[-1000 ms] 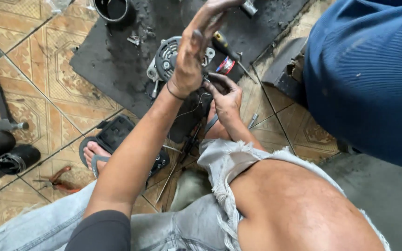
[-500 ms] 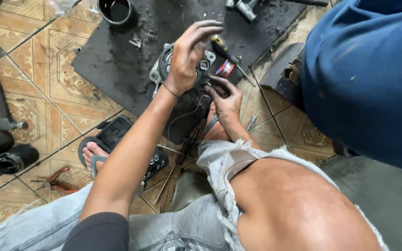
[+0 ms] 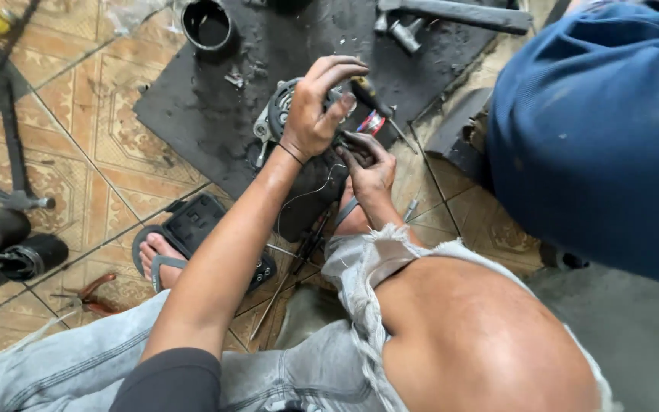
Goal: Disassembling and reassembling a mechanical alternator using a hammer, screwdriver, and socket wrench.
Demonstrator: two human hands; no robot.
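A round grey metal motor housing lies on a black rubber mat on the tiled floor. My left hand reaches over it and grips its top, fingers curled around the rim. Just below and to the right, my right hand comes out from behind my bare knee. Its fingertips pinch a small dark part at the housing's lower edge. A thin wire trails down from there. A screwdriver with a red and blue handle lies next to both hands.
Another person in blue clothing stands close on the right. On the mat sit a black cup and a metal tool. My sandalled foot, black shoes and red-handled pliers are at the left.
My left hand came down from a raised, open pose and closed over the motor housing. My right hand stayed at the housing's lower edge.
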